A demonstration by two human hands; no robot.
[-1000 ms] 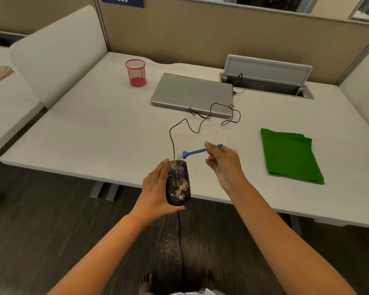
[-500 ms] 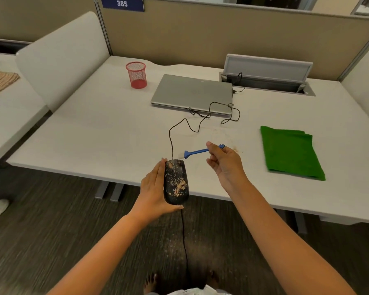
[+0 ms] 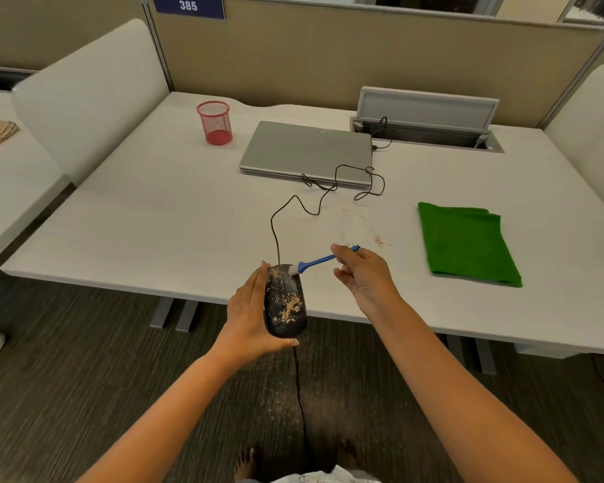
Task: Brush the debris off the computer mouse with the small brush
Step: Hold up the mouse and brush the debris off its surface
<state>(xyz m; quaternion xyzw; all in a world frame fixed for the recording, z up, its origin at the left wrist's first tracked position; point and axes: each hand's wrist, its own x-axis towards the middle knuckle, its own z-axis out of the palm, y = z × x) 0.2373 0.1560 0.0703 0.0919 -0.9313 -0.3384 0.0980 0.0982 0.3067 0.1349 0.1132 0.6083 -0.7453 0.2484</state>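
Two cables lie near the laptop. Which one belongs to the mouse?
The long looping cable across the desk: it runs to the mouse. The short cable goes from the laptop into the desk hatch.

Both your forearms reach forward and up from the bottom of the view, bare to past the elbow, the left from the lower left and the right from the lower right. Your left hand (image 3: 250, 317) is turned palm inward, fingers straight and together along the left flank of the computer mouse (image 3: 286, 301), thumb curled under its near end, so the hand cradles it. Your right hand (image 3: 361, 273) is raised slightly higher, wrist bent, fingers curled, thumb and forefinger pinching the handle of the small brush (image 3: 314, 263). The two hands are close but apart.
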